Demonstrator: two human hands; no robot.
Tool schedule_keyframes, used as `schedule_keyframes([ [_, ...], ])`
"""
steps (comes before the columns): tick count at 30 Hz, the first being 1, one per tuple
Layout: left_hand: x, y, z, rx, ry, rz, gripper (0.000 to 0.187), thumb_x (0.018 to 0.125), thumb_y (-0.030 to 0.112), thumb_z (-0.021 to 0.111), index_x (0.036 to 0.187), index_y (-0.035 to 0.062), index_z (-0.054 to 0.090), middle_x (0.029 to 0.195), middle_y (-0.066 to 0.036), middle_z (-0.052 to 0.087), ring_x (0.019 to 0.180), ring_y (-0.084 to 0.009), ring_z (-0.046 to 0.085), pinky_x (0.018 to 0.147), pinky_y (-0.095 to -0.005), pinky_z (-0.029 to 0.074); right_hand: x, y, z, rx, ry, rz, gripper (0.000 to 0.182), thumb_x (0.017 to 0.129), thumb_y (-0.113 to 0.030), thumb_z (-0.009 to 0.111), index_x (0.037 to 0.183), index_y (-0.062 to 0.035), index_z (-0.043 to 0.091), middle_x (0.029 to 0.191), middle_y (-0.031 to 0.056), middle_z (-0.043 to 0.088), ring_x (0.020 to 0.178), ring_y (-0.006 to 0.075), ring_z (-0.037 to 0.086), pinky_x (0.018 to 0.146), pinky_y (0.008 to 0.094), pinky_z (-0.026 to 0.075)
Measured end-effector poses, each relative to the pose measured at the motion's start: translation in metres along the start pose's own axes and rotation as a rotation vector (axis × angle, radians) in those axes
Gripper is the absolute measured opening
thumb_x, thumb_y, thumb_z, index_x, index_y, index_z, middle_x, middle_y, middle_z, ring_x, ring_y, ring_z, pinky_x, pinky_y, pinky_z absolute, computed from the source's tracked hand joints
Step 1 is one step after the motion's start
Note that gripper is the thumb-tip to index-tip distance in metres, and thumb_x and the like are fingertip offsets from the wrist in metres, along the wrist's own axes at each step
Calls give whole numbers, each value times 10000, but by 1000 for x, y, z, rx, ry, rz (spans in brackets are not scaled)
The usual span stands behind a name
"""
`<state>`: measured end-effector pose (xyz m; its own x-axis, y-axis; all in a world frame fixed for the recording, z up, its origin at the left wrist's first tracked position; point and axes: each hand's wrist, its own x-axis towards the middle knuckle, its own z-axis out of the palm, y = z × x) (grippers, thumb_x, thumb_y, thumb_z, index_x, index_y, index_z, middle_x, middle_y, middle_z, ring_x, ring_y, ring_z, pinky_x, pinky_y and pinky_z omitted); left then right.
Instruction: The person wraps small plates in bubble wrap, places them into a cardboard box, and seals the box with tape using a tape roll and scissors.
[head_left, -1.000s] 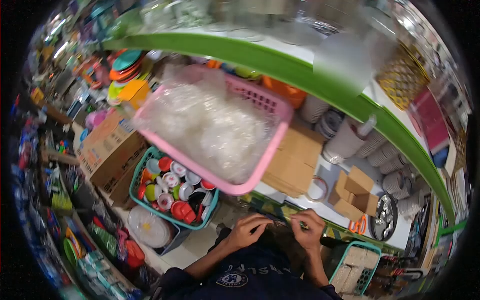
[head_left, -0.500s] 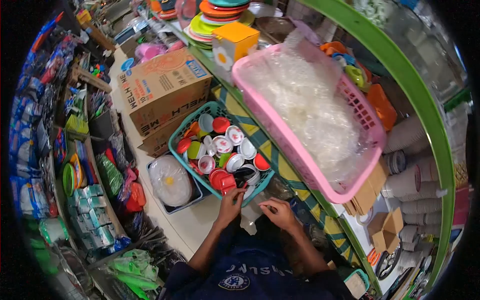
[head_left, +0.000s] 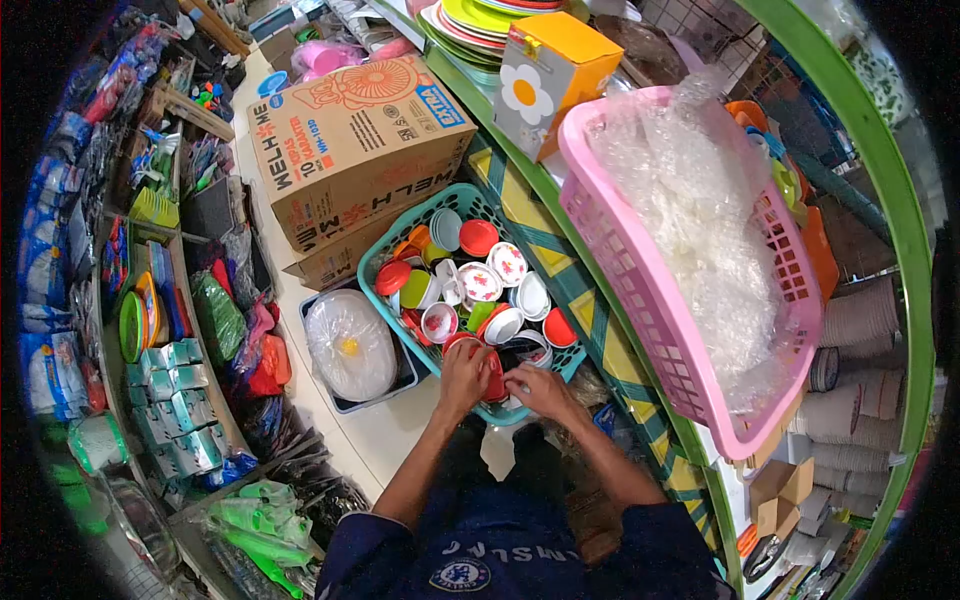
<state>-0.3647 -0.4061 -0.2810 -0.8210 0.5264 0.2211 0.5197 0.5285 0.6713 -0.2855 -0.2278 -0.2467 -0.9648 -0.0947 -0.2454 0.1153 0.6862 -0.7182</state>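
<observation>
Teal plastic basket (head_left: 366,275) stands on the floor, loaded with small dishes in mixed colours, several white with red floral print (head_left: 480,282). Red dish (head_left: 496,386) lies at the basket's near end, between the two hands. Left hand (head_left: 465,378): fingers curled over the dish's left side, touching; whether they grip it cannot be told. Right hand (head_left: 541,391): fingers bent, tips at the dish's right edge; contact and any pinch cannot be determined. Adjacent items: printed carton (head_left: 360,150) beyond the basket; wrapped white item (head_left: 350,345) to its left, seated in a dark crate (head_left: 375,402); pink basket (head_left: 628,300) on the right, holding clear plastic (head_left: 690,230).
</observation>
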Motion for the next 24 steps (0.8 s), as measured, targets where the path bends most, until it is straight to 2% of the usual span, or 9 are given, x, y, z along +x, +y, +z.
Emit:
schedule_keyframes([
  [3, 13, -10, 8, 80, 41, 1, 292, 791, 75, 665, 1081, 48, 650, 1097, -142, 596, 1016, -342, 574, 886, -449, 461, 31, 9, -2, 23, 205, -32, 237, 863, -169, 652, 1086, -90, 652, 975, 117, 648, 889, 308, 655, 747, 399, 526],
  [6, 35, -14, 14, -9, 56, -100, 290, 810, 33, 655, 1100, 36, 639, 1140, -170, 579, 1037, -357, 575, 899, -445, 468, 66, 17, -13, -2, 231, -17, 316, 866, -149, 630, 1168, -58, 607, 1061, 159, 615, 974, 351, 622, 810, 408, 516],
  [10, 72, -21, 16, -183, -6, -163, 291, 882, 98, 619, 1158, 8, 625, 1061, -218, 640, 961, -388, 630, 832, -440, 507, 117, 23, -25, 43, 369, -71, 386, 862, -126, 632, 1237, -45, 583, 1171, 206, 581, 1077, 367, 585, 911, 410, 480],
  [13, 93, -30, 30, -239, 29, -234, 311, 915, 163, 584, 1157, -26, 630, 999, -261, 676, 908, -413, 664, 803, -446, 522, 143, 28, -26, 1, 299, 50, 441, 855, -128, 637, 1276, -20, 561, 1207, 235, 561, 1112, 375, 563, 946, 415, 459],
  [16, 108, -40, 37, -361, -22, -495, 398, 911, 224, 605, 1205, -43, 584, 943, -295, 675, 906, -412, 678, 790, -471, 527, 156, 33, -17, -9, 307, 38, 462, 848, -132, 639, 1281, 5, 552, 1131, 226, 613, 1010, 357, 623, 882, 405, 499],
  [19, 110, -46, 42, -377, 40, -571, 383, 923, 226, 595, 1190, -45, 557, 930, -282, 680, 887, -421, 676, 762, -474, 529, 163, 40, -2, 45, 350, 36, 415, 842, -93, 643, 1242, -10, 572, 1064, 207, 658, 885, 322, 675, 788, 387, 540],
  [20, 111, -48, 44, -378, 38, -575, 383, 923, 226, 595, 1190, -45, 557, 930, -282, 680, 887, -421, 676, 762, -474, 529, 162, 43, 3, 138, 361, 31, 389, 831, -78, 645, 1209, -21, 572, 1051, 218, 657, 902, 362, 663, 780, 420, 533],
  [21, 109, -54, 49, -393, 65, -543, 346, 931, 206, 593, 1172, -34, 534, 891, -239, 681, 831, -362, 681, 729, -430, 525, 160, 43, 7, 231, 372, 28, 365, 819, -63, 648, 1175, -32, 572, 1038, 228, 656, 919, 401, 651, 772, 452, 525],
  [24, 104, -62, 57, -461, 115, -512, 278, 936, 166, 597, 1125, -14, 502, 840, -177, 667, 754, -272, 671, 676, -372, 512, 156, 44, 13, 249, 416, -18, 348, 810, -21, 664, 1149, -30, 586, 1051, 184, 656, 888, 318, 677, 751, 386, 544],
])
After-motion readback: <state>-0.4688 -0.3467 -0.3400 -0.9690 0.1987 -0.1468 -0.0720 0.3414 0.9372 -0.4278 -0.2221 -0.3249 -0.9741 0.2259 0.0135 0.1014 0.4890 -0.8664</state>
